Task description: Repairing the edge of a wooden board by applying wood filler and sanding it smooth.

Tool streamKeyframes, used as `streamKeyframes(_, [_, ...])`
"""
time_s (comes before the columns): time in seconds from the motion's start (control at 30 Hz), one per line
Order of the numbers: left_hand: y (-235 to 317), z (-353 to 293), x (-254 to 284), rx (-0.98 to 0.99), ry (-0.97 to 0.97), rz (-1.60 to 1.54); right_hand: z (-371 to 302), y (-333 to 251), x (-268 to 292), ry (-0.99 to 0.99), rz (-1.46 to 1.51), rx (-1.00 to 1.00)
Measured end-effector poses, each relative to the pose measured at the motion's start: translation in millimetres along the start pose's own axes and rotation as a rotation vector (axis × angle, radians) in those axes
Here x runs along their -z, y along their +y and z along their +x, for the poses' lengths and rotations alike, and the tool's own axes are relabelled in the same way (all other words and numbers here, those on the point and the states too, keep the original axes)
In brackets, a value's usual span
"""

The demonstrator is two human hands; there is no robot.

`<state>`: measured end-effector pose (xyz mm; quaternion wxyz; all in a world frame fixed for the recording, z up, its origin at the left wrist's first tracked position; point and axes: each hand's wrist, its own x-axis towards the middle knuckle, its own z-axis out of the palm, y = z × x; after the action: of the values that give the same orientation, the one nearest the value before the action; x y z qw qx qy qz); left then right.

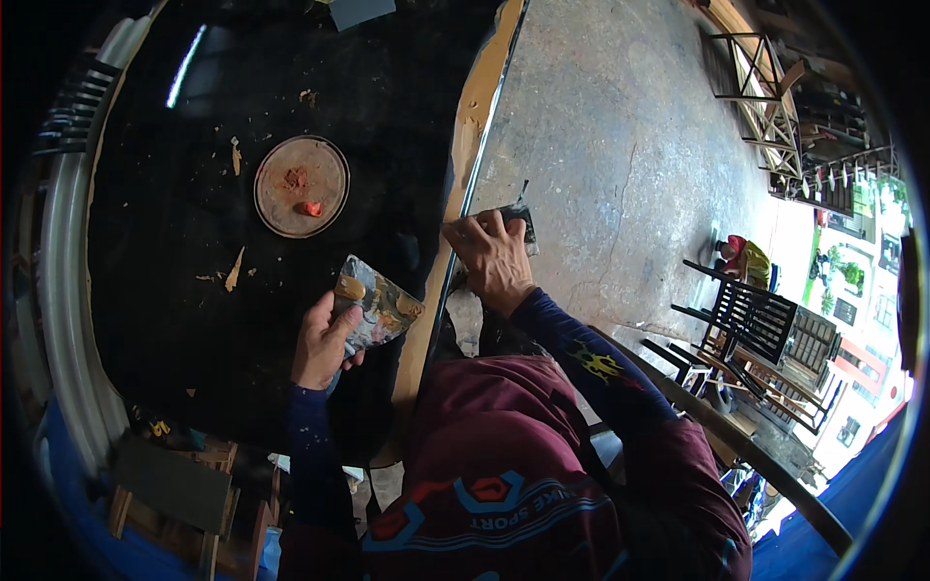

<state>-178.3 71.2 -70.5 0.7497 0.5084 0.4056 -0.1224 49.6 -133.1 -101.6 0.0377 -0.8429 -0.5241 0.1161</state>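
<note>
The left hand (322,341) has its fingers (341,320) wrapped tight round the handle of a putty knife (380,302), whose broad blade is smeared with tan and grey filler and tilts up to the right, over the black worktop (174,242). The right hand (492,259) presses flat, fingers (477,230) spread and bent down on a small dark sanding pad (518,218), holding it against the worktop edge (463,184), a long strip coated in tan filler with a bright metal line beside it. The two hands are near each other, the edge strip running between them.

On the worktop, up and to the left of the putty knife, lies a round lid (301,186), brownish, with a dab of orange-red paste and some reddish powder on it. Tan flakes (234,271) of filler are scattered about the lid and below it.

Right of the edge is grey concrete floor (620,145), cracked. Farther right stand dark slatted chairs (751,324), and beyond them a small seated person in red and yellow (744,259). A metal frame (760,82) stands at the top right. At the lower left, below the worktop, sits a wooden stool (170,489) beside something blue.
</note>
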Motion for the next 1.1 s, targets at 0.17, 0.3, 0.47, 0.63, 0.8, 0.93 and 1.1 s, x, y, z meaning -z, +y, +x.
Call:
streamKeyframes(0.17, [7.2,-2.9,3.3,0.006,0.028,0.02,17.3,15.9,-1.0,0.228,0.094,-0.009])
streamKeyframes(0.3, [2.8,0.8,7.5,0.007,0.021,-0.007,4.1,16.2,-28.4,0.138,0.001,-0.053])
streamKeyframes(0.47, [-7.7,-0.9,11.5,0.013,0.004,-0.001,0.2,4.0,4.0,0.142,-0.015,-0.133])
streamKeyframes(0.63, [8.1,6.7,2.7,0.005,-0.031,0.014,39.2,27.0,11.4,0.198,0.022,-0.132])
streamKeyframes(0.8, [1.6,3.3,8.2,0.001,-0.01,-0.011,23.3,-3.5,2.6,0.029,0.044,-0.099])
streamKeyframes(0.93, [-0.6,7.5,10.4,0.018,-0.025,-0.001,-0.1,-24.3,-10.1,0.04,0.078,-0.106])
streamKeyframes(1.1, [14.7,8.8,5.7,-0.017,-0.035,0.01,-24.4,-39.5,-6.4,0.0,0.153,-0.064])
